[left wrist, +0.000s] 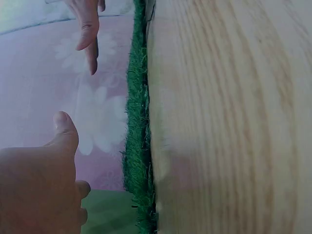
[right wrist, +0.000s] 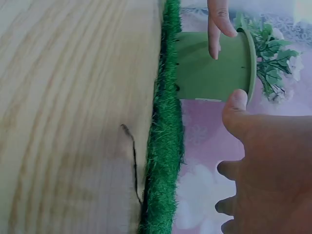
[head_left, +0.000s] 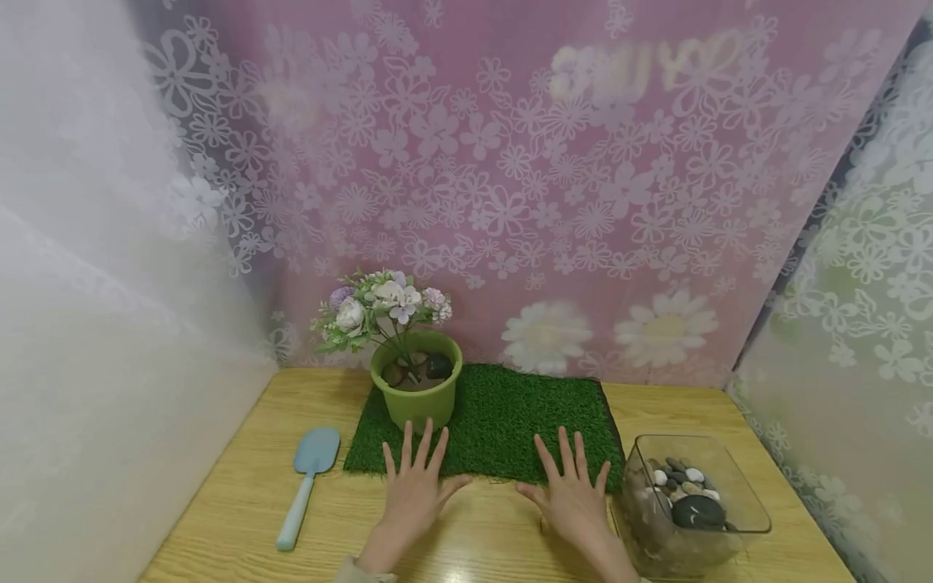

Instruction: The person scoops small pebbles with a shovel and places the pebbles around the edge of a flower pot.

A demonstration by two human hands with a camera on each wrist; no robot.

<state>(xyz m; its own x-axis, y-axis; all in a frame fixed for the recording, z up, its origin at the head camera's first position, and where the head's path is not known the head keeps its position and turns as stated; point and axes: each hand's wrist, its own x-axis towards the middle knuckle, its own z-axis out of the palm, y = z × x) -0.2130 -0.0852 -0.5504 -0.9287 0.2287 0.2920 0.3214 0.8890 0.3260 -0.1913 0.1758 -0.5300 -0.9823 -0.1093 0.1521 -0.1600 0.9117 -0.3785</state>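
Observation:
Both hands are spread, palms down, near the front edge of a green artificial grass mat (head_left: 532,421). My left hand (head_left: 415,494) has its fingers in front of a green flower pot (head_left: 419,405) and holds nothing. Over the mat's right front part reach the fingers of my right hand (head_left: 576,494), which is also without a thing in it. The pot stands upright on the mat's left side, with white and purple flowers (head_left: 386,304) and a dark stone (head_left: 439,366) inside. In the right wrist view the pot (right wrist: 214,68) appears sideways, beyond the thumbs.
Left of the mat lies a blue trowel (head_left: 309,482) on the wooden table (head_left: 226,494). A clear square container (head_left: 743,502) with several pebbles and a large black stone (head_left: 697,512) stands close to the right hand. A floral pink curtain (head_left: 474,202) hangs behind.

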